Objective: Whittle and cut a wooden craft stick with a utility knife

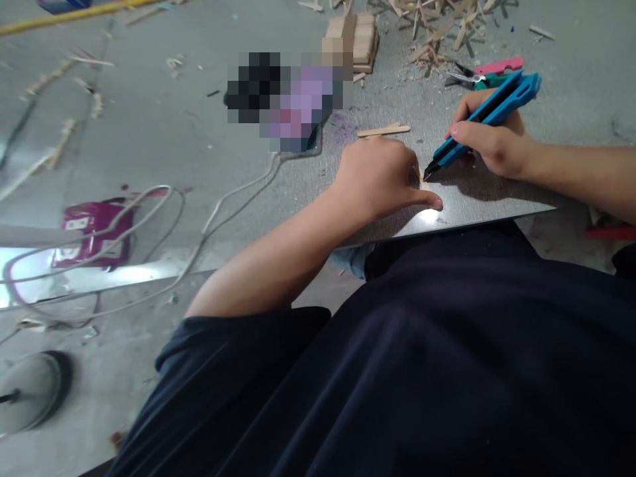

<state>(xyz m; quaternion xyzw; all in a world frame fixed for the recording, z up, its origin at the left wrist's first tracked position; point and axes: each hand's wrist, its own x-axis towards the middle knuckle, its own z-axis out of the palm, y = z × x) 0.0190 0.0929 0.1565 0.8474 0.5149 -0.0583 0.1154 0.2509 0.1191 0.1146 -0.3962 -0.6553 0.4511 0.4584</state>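
My right hand [489,142] grips a blue utility knife [489,112], its tip pointing down to the grey board [497,199] just right of my left hand. My left hand [380,175] lies curled on the board with the thumb stretched out to the right, pressing on something small that the fingers hide. The knife tip meets the board right beside those fingers. A flat wooden stick [382,131] lies on the board just beyond my left hand.
A stack of wooden sticks [360,40] and a heap of wood scraps [437,26] lie at the back. Pliers with pink and green handles [484,73] rest behind the knife. White cables [149,218] cross the floor at left by a purple packet [94,235].
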